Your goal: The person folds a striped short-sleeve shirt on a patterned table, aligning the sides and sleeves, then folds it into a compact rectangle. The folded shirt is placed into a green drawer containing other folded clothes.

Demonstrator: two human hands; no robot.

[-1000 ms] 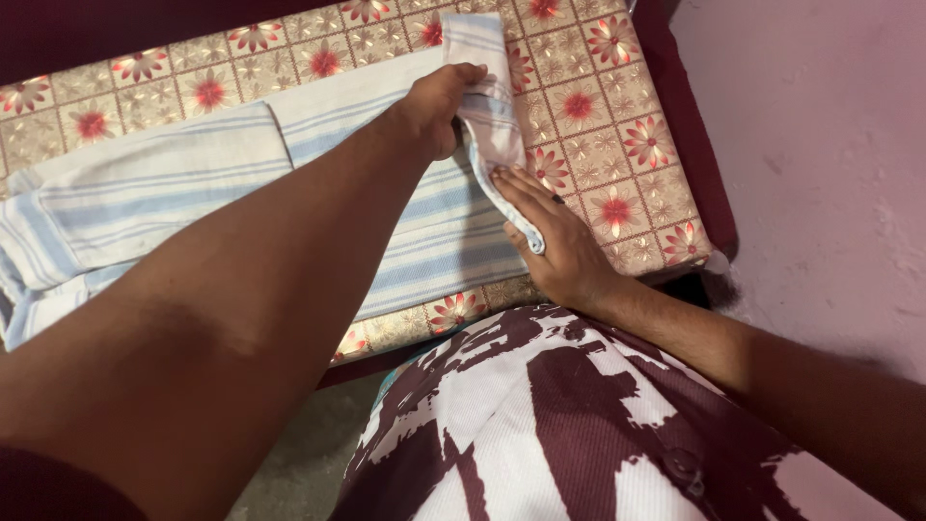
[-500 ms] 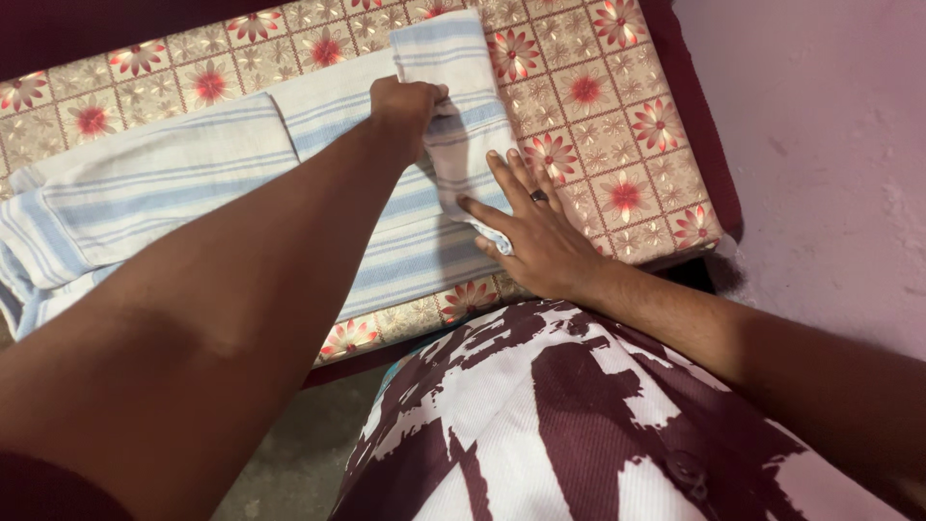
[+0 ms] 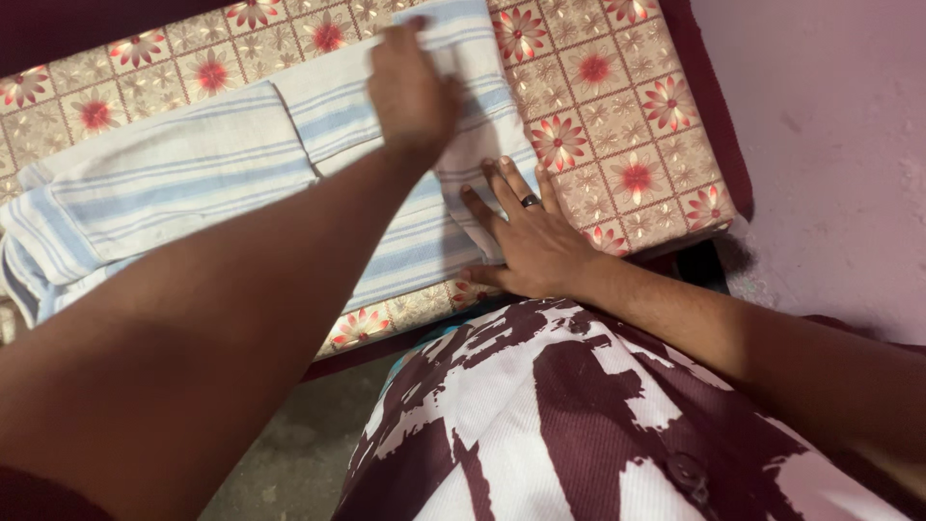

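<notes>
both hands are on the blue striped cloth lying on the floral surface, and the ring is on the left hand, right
Not quite. The head view shows the dark ring on the right hand, not the left hand. The rest holds: both hands are on the blue striped cloth lying on the floral surface.
</notes>
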